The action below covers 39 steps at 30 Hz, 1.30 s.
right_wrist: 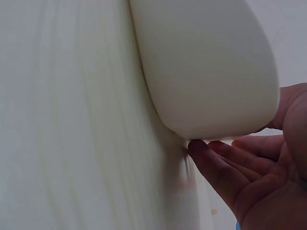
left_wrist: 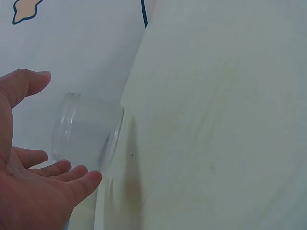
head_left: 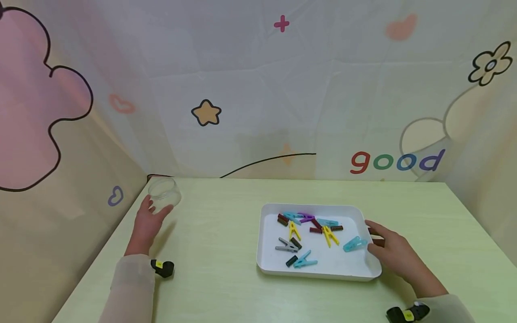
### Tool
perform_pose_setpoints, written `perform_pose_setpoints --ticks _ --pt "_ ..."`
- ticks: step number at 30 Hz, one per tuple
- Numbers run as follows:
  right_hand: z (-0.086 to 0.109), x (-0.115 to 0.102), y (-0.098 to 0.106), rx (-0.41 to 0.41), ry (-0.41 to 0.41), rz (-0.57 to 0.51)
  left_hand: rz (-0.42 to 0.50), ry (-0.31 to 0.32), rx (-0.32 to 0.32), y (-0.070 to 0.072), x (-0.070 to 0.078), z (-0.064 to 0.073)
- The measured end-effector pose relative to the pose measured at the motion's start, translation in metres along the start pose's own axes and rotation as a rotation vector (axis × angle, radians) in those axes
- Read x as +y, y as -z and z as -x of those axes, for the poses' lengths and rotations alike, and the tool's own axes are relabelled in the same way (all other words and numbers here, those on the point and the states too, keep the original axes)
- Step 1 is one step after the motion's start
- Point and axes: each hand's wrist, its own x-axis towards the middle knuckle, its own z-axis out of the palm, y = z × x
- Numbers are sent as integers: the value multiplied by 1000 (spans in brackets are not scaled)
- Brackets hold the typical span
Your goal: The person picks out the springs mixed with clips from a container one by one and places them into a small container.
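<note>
A clear round jar (head_left: pixel 164 192) stands at the table's far left corner. My left hand (head_left: pixel 147 226) is beside its near side, thumb and fingers spread; in the left wrist view a gap shows between the thumb and the jar (left_wrist: pixel 88 127). On the right, a white tray (head_left: pixel 323 269) holds clothespins in blue, yellow, purple and grey, among several small dark ridged pieces (head_left: pixel 296 243). My right hand (head_left: pixel 393 251) rests against the tray's right end. Its fairly straight fingers (right_wrist: pixel 216 175) touch the tray's outer wall (right_wrist: pixel 206 72) in the right wrist view.
The pale green table (head_left: pixel 210 251) runs between jar and tray. Behind it hangs a printed cloth (head_left: pixel 250 89), which also closes off the left side. A black wrist band (head_left: pixel 163 268) sits on the left sleeve.
</note>
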Motion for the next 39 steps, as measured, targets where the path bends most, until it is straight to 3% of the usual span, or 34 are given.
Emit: perform_pose_setpoints --ticks 11,24,39 --pt "1 4 -2 13 14 -3 -7 55 1 1 -7 -4" --pt "-1 4 -2 25 30 -5 -10 73 -17 8 -3 -17" --pt "0 3 -1 33 31 -1 -19 78 3 11 -2 -31"
